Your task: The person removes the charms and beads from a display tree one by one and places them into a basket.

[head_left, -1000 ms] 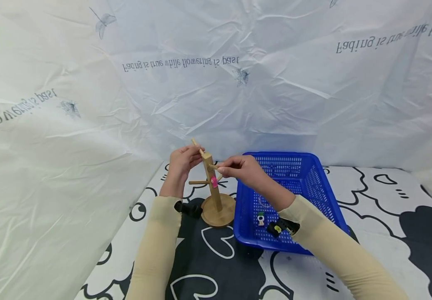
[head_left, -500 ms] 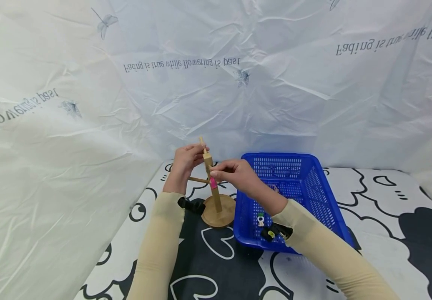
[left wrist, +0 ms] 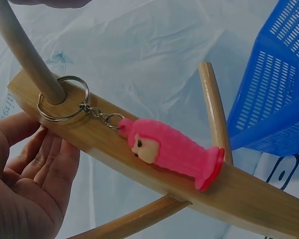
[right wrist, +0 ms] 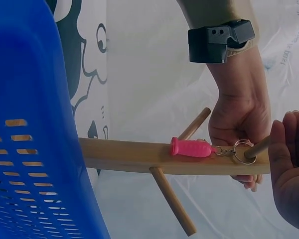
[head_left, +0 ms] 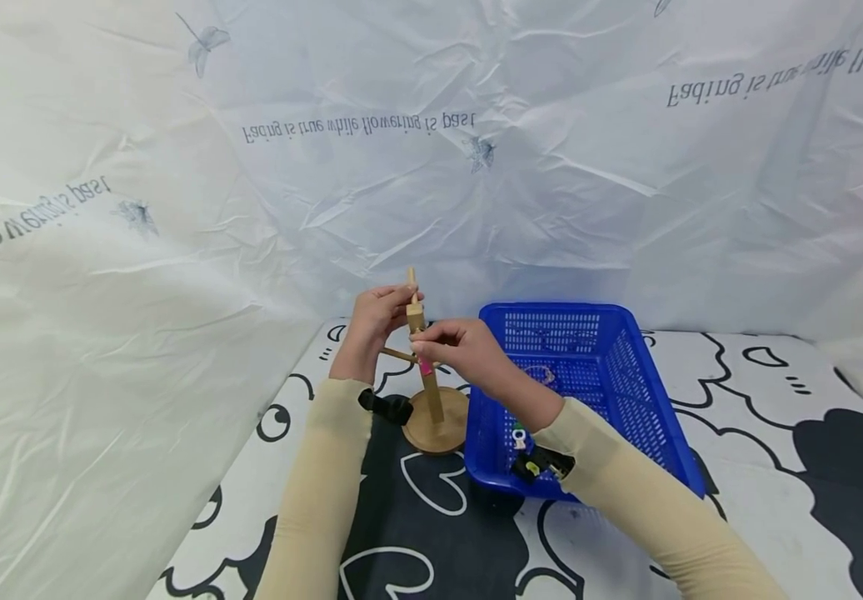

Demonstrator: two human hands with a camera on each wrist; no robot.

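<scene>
A wooden peg stand rises from a round base, left of the basket. A pink figure keychain lies along the post, its metal split ring looped over the front peg right at the post. My right hand pinches this peg near its outer end between thumb and index finger. At the top of the post, my left hand grips the stand by the peg on its far side; the post partly hides those fingers in the left wrist view. Lower side pegs stick out below the keychain.
The blue plastic basket stands just right of the stand, under my right forearm. Inside are a small white-and-green item and a thin pale loop. A patterned black-and-white cloth covers the table, and pale plastic sheeting hangs behind.
The stand has turned, so its front peg, earlier pointing right, now faces toward me. My left hand has shifted right with the far peg; my right hand has moved slightly left and down with the front peg.
</scene>
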